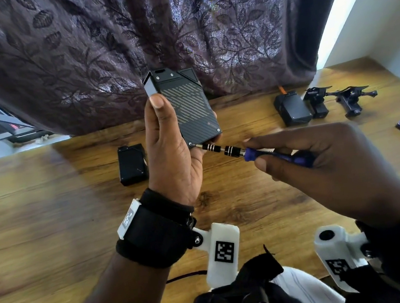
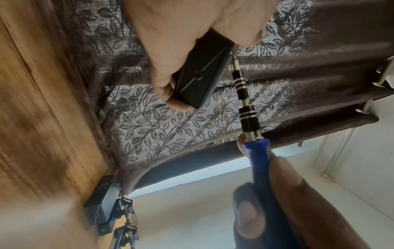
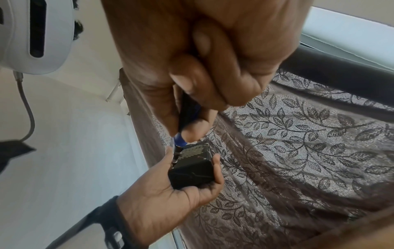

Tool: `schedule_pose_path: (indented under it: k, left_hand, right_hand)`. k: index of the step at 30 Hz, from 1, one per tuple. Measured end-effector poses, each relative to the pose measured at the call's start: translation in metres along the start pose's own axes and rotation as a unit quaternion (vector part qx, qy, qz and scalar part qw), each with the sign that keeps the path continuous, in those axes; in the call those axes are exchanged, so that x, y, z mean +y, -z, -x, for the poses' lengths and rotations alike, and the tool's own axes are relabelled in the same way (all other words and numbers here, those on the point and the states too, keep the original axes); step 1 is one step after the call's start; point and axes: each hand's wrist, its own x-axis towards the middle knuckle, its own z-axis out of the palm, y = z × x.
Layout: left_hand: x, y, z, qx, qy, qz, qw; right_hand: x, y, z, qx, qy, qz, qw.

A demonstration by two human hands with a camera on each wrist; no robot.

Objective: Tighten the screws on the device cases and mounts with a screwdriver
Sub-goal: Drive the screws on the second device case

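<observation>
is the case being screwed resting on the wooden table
No, the left hand holds the black ribbed device case up above the wooden table.

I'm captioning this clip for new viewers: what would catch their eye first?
The black device case held upright above the wooden table in the left hand. Next, the blue-handled screwdriver gripped by the right hand, its tip at the case's lower corner screw. Behind hangs a purple leaf-patterned curtain.

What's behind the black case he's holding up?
Behind the black case hangs a leaf-patterned curtain. The left hand covers the case's back, so that side is hidden.
</observation>
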Motion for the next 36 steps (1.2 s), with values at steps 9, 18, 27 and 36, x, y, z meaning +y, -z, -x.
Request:
schedule_pose_path:
  k: [9, 18, 27, 36]
  left_hand:
    - [0.001, -0.001, 0.000, -0.009, -0.009, -0.040, 0.999]
    - [0.009, -0.013, 0.000, -0.007, -0.027, -0.039, 0.999]
    - [0.014, -0.018, -0.001, -0.019, -0.052, -0.056, 0.997]
    - [0.016, -0.023, -0.001, -0.023, -0.061, -0.058, 0.996]
  right_hand:
    - [-0.011, 0.012, -0.004, -0.046, 0.027, 0.152, 0.987]
    - [-0.024, 0.025, -0.008, 0.015, 0.116, 0.221, 0.968]
    - [-0.026, 0.022, -0.012, -0.013, 0.067, 0.200, 0.977]
    - [-0.026, 0.024, -0.010, 0.001, 0.067, 0.204, 0.977]
